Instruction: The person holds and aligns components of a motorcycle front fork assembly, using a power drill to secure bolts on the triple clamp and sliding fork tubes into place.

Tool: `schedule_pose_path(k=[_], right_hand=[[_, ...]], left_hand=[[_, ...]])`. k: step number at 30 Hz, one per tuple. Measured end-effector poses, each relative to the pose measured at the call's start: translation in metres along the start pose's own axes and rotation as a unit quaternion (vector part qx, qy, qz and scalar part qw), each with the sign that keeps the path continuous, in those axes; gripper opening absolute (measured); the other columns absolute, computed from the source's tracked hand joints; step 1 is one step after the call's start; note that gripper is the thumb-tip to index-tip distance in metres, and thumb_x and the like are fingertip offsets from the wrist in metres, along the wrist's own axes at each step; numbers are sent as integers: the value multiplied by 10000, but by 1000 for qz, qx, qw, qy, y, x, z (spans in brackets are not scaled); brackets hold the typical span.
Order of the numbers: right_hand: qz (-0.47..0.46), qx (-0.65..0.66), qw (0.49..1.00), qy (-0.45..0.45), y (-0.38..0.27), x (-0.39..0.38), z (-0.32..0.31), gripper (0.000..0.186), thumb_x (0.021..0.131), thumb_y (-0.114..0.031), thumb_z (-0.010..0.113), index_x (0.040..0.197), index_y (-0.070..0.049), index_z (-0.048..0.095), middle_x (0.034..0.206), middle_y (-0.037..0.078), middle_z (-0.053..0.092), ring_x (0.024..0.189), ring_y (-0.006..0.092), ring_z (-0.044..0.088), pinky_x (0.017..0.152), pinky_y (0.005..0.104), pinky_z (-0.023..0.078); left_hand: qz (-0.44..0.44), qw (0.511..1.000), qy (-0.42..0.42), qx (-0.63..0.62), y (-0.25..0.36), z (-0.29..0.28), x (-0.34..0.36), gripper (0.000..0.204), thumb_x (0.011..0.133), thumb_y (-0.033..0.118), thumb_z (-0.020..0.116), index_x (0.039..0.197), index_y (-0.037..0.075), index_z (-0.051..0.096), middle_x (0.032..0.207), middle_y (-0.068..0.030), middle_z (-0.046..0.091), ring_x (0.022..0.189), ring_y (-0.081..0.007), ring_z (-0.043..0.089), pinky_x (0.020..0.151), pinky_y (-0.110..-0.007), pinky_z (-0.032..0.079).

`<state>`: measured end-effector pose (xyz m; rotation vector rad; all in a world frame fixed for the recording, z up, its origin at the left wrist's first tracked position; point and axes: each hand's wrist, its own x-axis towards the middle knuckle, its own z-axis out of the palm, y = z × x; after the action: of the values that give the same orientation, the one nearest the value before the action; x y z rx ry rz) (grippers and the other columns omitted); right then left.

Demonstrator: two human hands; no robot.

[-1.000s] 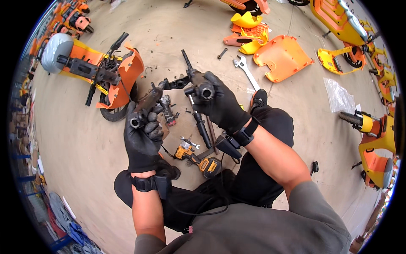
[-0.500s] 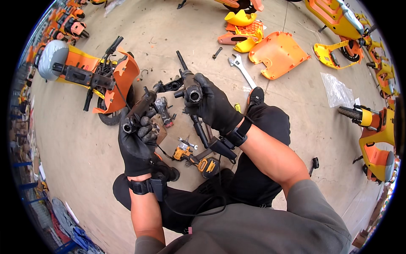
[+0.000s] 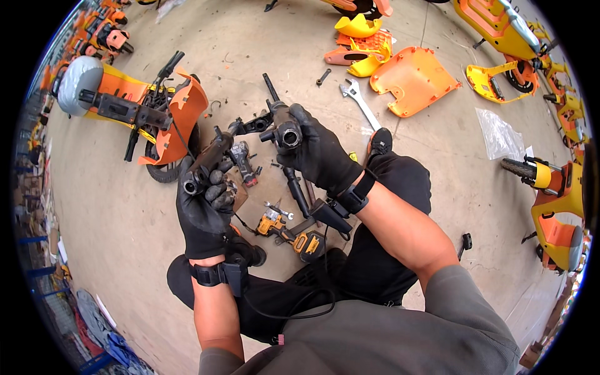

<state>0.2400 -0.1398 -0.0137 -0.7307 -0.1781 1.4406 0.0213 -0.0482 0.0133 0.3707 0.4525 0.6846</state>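
My left hand [image 3: 203, 219], in a black glove, is closed round a dark metal tube [image 3: 211, 155] whose hollow round end points toward me. In my right hand [image 3: 325, 153], gloved too, is a second dark metal tube [image 3: 282, 117] with a wide open end and a short side stub. A black jointed piece [image 3: 255, 124] shows between the two tubes; whether it links them I cannot tell. Just below it on the floor lies a grey and black power tool [image 3: 242, 164]. Nearer my legs rests a yellow and black cordless impact wrench [image 3: 272, 223].
An orange scooter [image 3: 119, 87] with its front panel stands at left. Ahead lie a large adjustable wrench [image 3: 360, 103], an orange panel [image 3: 415, 81] and yellow covers [image 3: 362, 28]. A clear plastic sheet [image 3: 500, 134] and another scooter [image 3: 556, 206] are at right. A black tube [image 3: 295, 192] lies between my legs.
Both hands keep hold of their tubes, almost still. The right hand and its tube have shifted very slightly to the right, and the whole view has moved a little.
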Motion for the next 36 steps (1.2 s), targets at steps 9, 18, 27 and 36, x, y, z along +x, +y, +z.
schedule_pose_path(k=[9, 18, 27, 36], right_hand=[[-77, -87, 993, 14, -1, -8, 12, 330, 991, -469, 494, 922, -165, 600, 764, -2, 579, 660, 139, 544, 616, 296, 465], [-5, -4, 1000, -7, -1, 1, 3, 367, 996, -492, 467, 900, -164, 600, 753, 0, 582, 647, 141, 545, 630, 302, 468], [-8, -26, 999, -20, -1, 0, 3, 397, 991, -530, 450, 926, -170, 606, 801, -9, 570, 707, 127, 558, 680, 307, 487], [-235, -420, 876, -26, 3, -9, -10, 714, 840, -148, 737, 1429, -73, 340, 962, 40, 597, 849, 158, 625, 778, 358, 541]], left_hand=[[-4, 1000, 0, -12, 2, 2, -3, 663, 1019, 421, 434, 1217, -211, 410, 820, -135, 651, 505, -90, 562, 429, -214, 460], [4, 999, 32, -18, 2, 1, -5, 444, 1036, 357, 403, 1295, 7, 490, 852, -142, 652, 523, -102, 526, 413, -207, 394], [-4, 999, 34, -19, 2, 5, -5, 463, 1035, 364, 400, 1296, -10, 483, 890, -177, 659, 512, -98, 511, 413, -201, 383], [-17, 999, 21, -24, 3, 1, -4, 476, 1035, 364, 399, 1304, -21, 475, 883, -174, 653, 521, -96, 498, 423, -200, 379]])
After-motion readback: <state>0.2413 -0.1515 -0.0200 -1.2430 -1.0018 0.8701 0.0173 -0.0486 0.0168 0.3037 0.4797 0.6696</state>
